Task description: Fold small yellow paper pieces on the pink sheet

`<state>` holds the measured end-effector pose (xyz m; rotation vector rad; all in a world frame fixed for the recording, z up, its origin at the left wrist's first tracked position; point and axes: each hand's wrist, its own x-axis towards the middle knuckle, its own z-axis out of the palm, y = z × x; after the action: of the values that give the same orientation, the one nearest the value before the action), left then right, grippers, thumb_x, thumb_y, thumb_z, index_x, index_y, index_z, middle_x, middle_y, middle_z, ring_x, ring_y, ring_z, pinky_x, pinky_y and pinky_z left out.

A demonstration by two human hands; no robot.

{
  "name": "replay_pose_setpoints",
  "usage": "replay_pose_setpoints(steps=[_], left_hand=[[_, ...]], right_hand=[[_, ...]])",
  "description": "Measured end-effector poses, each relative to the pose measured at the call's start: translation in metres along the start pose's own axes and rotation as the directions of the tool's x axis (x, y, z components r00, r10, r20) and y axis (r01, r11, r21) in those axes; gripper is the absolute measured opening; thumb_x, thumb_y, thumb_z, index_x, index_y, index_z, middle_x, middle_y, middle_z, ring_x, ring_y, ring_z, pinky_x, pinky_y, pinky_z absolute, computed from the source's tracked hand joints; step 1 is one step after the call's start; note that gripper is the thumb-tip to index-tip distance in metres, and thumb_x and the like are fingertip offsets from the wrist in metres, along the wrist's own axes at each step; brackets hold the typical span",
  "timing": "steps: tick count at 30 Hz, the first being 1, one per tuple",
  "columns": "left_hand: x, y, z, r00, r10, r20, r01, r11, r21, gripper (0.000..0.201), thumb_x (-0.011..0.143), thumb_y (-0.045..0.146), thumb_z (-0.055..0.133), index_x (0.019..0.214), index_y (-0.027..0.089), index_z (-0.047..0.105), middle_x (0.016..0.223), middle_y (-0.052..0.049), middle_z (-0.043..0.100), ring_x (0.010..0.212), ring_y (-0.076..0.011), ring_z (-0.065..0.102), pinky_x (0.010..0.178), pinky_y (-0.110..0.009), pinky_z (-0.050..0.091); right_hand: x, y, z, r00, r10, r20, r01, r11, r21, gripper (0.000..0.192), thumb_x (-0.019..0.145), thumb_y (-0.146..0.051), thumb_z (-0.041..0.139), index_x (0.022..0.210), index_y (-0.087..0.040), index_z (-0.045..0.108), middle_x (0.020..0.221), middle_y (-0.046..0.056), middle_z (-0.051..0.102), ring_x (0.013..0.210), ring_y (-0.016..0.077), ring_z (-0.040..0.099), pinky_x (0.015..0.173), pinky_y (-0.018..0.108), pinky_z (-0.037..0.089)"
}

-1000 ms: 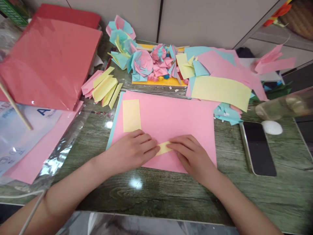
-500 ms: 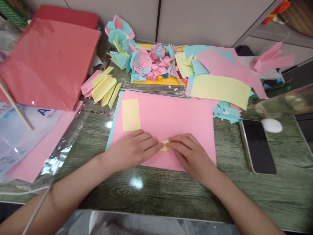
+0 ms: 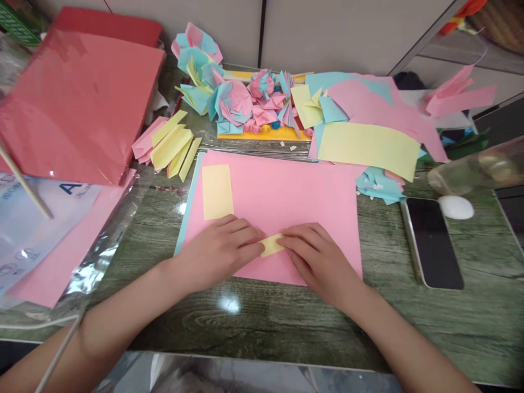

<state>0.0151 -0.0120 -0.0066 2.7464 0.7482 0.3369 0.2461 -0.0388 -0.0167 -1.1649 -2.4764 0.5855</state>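
A narrow folded strip of yellow paper (image 3: 271, 245) lies on a pink paper sheet (image 3: 303, 194), between my two hands. My left hand (image 3: 223, 245) has its fingers closed on the strip's left end. The right end is pinched under the fingertips of my right hand (image 3: 321, 259). Both ends of the strip are partly hidden by the fingers. Above my left hand, a flat yellow paper rectangle (image 3: 218, 191) rests on the pink sheet. A light blue sheet (image 3: 189, 204) peeks out under the pink one's left edge.
Folded yellow and pink papers (image 3: 167, 144) lie to the upper left, with paper flowers (image 3: 235, 103) behind. Loose coloured sheets (image 3: 368, 144) are at the back right. A phone (image 3: 434, 243) and a white oval object (image 3: 456, 207) sit right. Red packs (image 3: 85, 98) fill the left.
My fingertips have drawn a little apart, the left ones shifting left, so more of the yellow strip shows between them. Both hands stay on the strip.
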Motion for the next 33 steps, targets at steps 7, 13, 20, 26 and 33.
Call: replay_pose_setpoints(steps=[7, 13, 20, 26, 33], left_hand=[[0.004, 0.006, 0.000, 0.934, -0.355, 0.023, 0.341, 0.875, -0.343, 0.010, 0.086, 0.023, 0.051, 0.085, 0.019, 0.061, 0.094, -0.003, 0.051, 0.091, -0.0159, 0.045, 0.081, -0.031, 0.041], [0.008, 0.015, 0.001, 0.895, -0.441, 0.069, 0.442, 0.852, -0.282, 0.014, 0.089, 0.022, 0.045, 0.086, 0.016, 0.058, 0.096, -0.005, 0.048, 0.094, -0.0179, 0.041, 0.086, -0.036, 0.039], [0.010, 0.016, 0.007, 0.905, -0.424, 0.041, 0.425, 0.895, -0.135, 0.016, 0.090, 0.026, 0.043, 0.088, 0.015, 0.054, 0.093, -0.005, 0.048, 0.092, -0.0202, 0.040, 0.082, -0.038, 0.041], [0.002, 0.026, -0.001, 0.948, -0.318, -0.013, 0.314, 0.931, 0.187, 0.011, 0.086, 0.014, 0.043, 0.088, 0.013, 0.053, 0.080, -0.005, 0.052, 0.074, -0.0192, 0.048, 0.062, -0.033, 0.043], [-0.013, 0.067, -0.021, 0.946, -0.253, 0.203, 0.193, 0.942, 0.274, 0.060, 0.068, 0.003, 0.040, 0.128, 0.002, 0.035, 0.059, 0.003, 0.051, 0.049, -0.0130, 0.048, 0.044, -0.027, 0.037]], right_hand=[[0.001, -0.003, 0.000, 1.000, -0.015, 0.001, 0.015, 0.999, -0.052, 0.026, 0.084, -0.009, 0.044, 0.107, -0.014, 0.056, 0.106, 0.009, 0.058, 0.099, 0.0186, 0.046, 0.087, 0.036, 0.045], [0.000, -0.006, -0.003, 0.991, -0.074, 0.110, 0.096, 0.974, -0.206, 0.035, 0.078, -0.004, 0.047, 0.110, -0.015, 0.055, 0.112, 0.012, 0.054, 0.104, 0.0229, 0.043, 0.090, 0.039, 0.042], [-0.007, -0.007, -0.007, 0.971, -0.110, 0.212, 0.172, 0.940, -0.296, 0.062, 0.076, 0.000, 0.043, 0.134, -0.023, 0.037, 0.124, 0.012, 0.048, 0.113, 0.0261, 0.040, 0.091, 0.044, 0.042], [-0.007, -0.007, -0.008, 0.971, -0.118, 0.206, 0.174, 0.945, -0.277, 0.056, 0.075, 0.000, 0.041, 0.129, -0.018, 0.046, 0.125, 0.013, 0.047, 0.114, 0.0277, 0.040, 0.092, 0.045, 0.043], [-0.007, -0.008, -0.009, 0.975, -0.107, 0.195, 0.154, 0.957, -0.245, 0.054, 0.076, -0.001, 0.040, 0.127, -0.018, 0.048, 0.124, 0.013, 0.048, 0.115, 0.0281, 0.041, 0.090, 0.045, 0.045]])
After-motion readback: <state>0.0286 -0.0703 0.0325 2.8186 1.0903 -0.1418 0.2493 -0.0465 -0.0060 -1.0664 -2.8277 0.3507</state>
